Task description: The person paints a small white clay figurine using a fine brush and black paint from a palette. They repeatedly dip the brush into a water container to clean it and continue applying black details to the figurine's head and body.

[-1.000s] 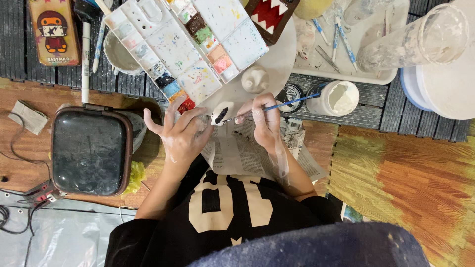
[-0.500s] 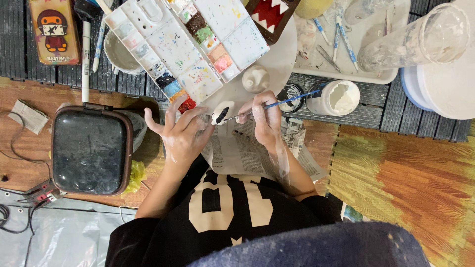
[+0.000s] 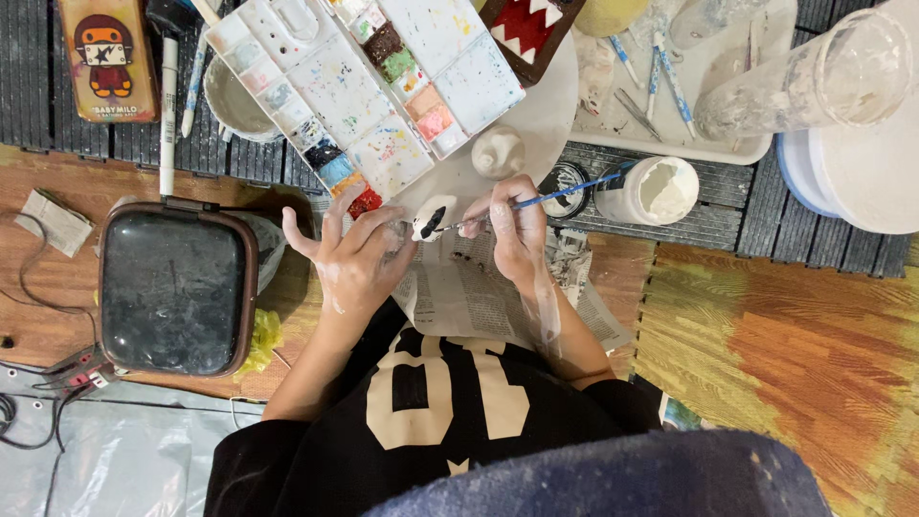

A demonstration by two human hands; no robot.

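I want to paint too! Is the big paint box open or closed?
Open. The paint box lies spread flat, its colour wells and paint-splattered mixing lid both showing, above the left hand.

Home craft spot: floor mats, paint palette (image 3: 369,91), brushes (image 3: 661,72), newspaper (image 3: 479,292) w/ splatters.

The wooden floor (image 3: 785,335) carries a dark slatted mat (image 3: 670,215) at the top. On the floor lie a dark case (image 3: 177,287), a sheet of newspaper (image 3: 479,292) and grey plastic sheeting (image 3: 105,460). On the mat stand a paint palette (image 3: 364,86) and a white jar (image 3: 651,190).
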